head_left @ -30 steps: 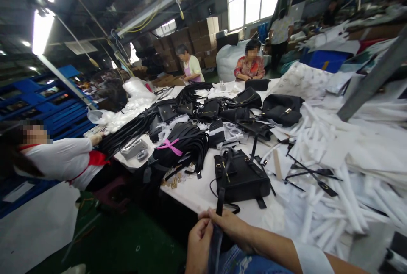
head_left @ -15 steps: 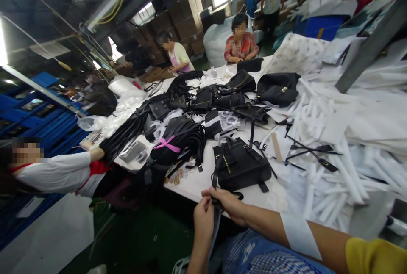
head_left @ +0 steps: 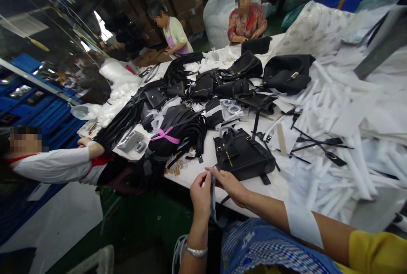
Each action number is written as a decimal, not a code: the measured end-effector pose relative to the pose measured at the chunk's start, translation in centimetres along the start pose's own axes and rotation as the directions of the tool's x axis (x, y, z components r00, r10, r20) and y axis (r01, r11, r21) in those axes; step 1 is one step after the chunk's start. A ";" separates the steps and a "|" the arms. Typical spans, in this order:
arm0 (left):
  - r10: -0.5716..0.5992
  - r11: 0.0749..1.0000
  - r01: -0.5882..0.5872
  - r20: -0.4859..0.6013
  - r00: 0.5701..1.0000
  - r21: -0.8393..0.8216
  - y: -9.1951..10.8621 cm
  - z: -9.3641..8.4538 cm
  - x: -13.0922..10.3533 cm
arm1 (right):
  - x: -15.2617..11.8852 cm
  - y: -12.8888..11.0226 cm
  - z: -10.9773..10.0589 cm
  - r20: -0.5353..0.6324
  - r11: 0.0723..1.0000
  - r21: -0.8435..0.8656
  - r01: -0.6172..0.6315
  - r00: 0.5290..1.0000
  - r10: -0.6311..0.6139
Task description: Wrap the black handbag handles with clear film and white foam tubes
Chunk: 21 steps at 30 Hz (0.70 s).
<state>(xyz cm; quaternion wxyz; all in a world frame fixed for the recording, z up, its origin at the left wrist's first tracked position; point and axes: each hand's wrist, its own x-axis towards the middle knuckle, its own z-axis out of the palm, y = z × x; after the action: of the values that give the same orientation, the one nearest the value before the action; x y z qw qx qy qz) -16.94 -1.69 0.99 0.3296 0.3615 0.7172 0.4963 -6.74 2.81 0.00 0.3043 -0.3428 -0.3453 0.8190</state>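
In front of my body, both hands meet just off the near edge of the table. My left hand pinches a dark strap, which hangs below the fingers with a greyish, film-like look. The fingertips of my right hand close on the strap's upper end, right against the left fingertips. Just beyond them a black handbag with gold buckles and a gold zip lies on the table. Its lower left corner is partly behind my right hand.
Black bags and strap bundles, one tied with a pink ribbon, crowd the white table. White tubes and loose straps lie at right. A co-worker's arm reaches in from the left; two people work across the table.
The view has tilted down, so the table sits higher. My hands still pinch the strap; its black length that rose in front of the bag no longer shows there, and more hangs below.
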 end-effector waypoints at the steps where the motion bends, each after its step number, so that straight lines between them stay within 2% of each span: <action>1: 0.048 0.997 -0.046 -0.033 0.998 0.061 0.0 0.0 0.4 | 0.2 0.1 -0.1 0.005 1.000 -0.010 0.007 1.000 -0.007; 4: 0.126 0.983 -0.109 -0.106 0.986 0.149 -0.1 -0.6 0.9 | 0.9 -0.4 -0.5 0.067 0.997 -0.071 0.027 0.998 -0.022; 7: 0.063 0.998 -0.062 -0.100 0.993 0.010 -0.8 -1.9 0.2 | 1.5 -1.5 -0.6 0.052 0.999 -0.039 0.000 0.999 0.002; 9: -0.026 0.995 0.029 0.031 0.999 -0.093 -1.8 -2.8 -0.9 | 1.8 -2.1 -0.5 0.017 1.000 0.006 -0.027 0.999 0.027; 11: -0.089 0.991 0.109 0.226 0.970 -0.081 -3.0 -3.8 -2.4 | 2.0 -2.4 -0.7 0.011 0.999 -0.016 -0.041 0.999 0.041; 12: -0.103 0.992 0.119 0.290 0.951 -0.038 -3.5 -4.3 -3.2 | 2.0 -2.4 -0.9 0.011 0.996 -0.075 -0.046 0.999 0.047; 14: -0.112 0.993 0.093 0.315 0.942 0.076 -4.3 -5.4 -4.5 | 1.7 -2.6 -1.5 0.040 0.941 -0.331 -0.070 0.995 0.088; 15: -0.107 0.988 0.069 0.286 0.952 0.141 -4.5 -5.9 -5.1 | 1.4 -2.8 -1.7 0.063 0.855 -0.515 -0.067 0.991 0.116; 16: -0.094 0.976 0.040 0.248 0.964 0.215 -4.5 -6.5 -5.6 | 0.8 -3.1 -1.7 0.080 0.715 -0.698 -0.038 0.988 0.131; 18: -0.039 0.927 -0.047 0.218 0.975 0.373 -4.1 -7.5 -6.3 | -0.5 -3.8 -1.2 0.153 0.362 -0.925 0.118 0.986 0.071; 19: 0.001 0.892 -0.103 0.225 0.974 0.441 -3.7 -7.8 -6.5 | -1.2 -4.2 -0.5 0.249 0.212 -0.947 0.240 0.969 0.013; 20: 0.043 0.854 -0.159 0.237 0.971 0.495 -3.2 -8.0 -6.7 | -1.7 -4.5 0.3 0.373 0.097 -0.922 0.374 0.927 -0.030; 21: 0.081 0.818 -0.205 0.244 0.966 0.538 -2.6 -8.0 -6.8 | -2.1 -4.6 1.2 0.501 0.023 -0.865 0.502 0.865 -0.035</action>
<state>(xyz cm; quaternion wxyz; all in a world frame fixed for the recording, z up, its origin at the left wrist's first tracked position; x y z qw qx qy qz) -20.59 -11.88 1.60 0.2449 0.5453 0.7625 0.2474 -5.21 3.44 4.91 0.0792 -0.2332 -0.9088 0.3369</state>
